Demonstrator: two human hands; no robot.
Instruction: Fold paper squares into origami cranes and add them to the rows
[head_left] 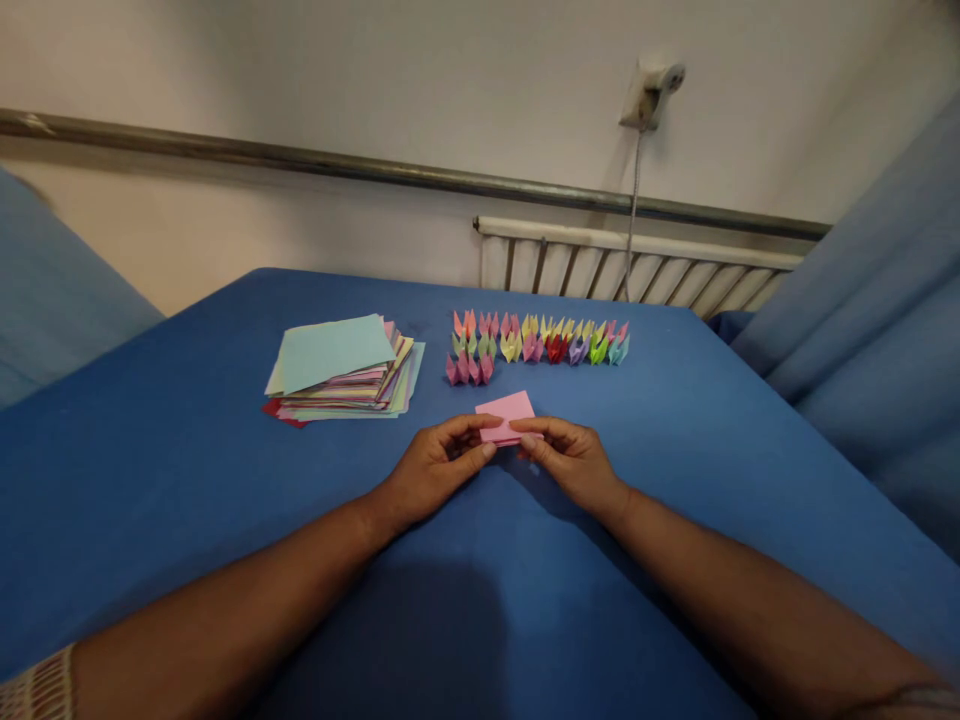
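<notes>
A folded pink paper (507,412) lies on the blue table (187,470) in front of me. My left hand (435,466) pinches its near left edge with thumb and fingers. My right hand (568,458) pinches the near right edge the same way. Both hands rest on the table with the paper between them. Behind the paper stand rows of small folded paper pieces (538,342) in many colours. To the left lies a stack of coloured paper sheets (343,370) with a pale blue sheet on top.
Beyond the table runs a white wall with a metal rail (300,160) and a radiator (637,265). A white fitting with a cord (649,90) hangs on the wall. Blue fabric (877,320) rises at the right, more at the left (52,290).
</notes>
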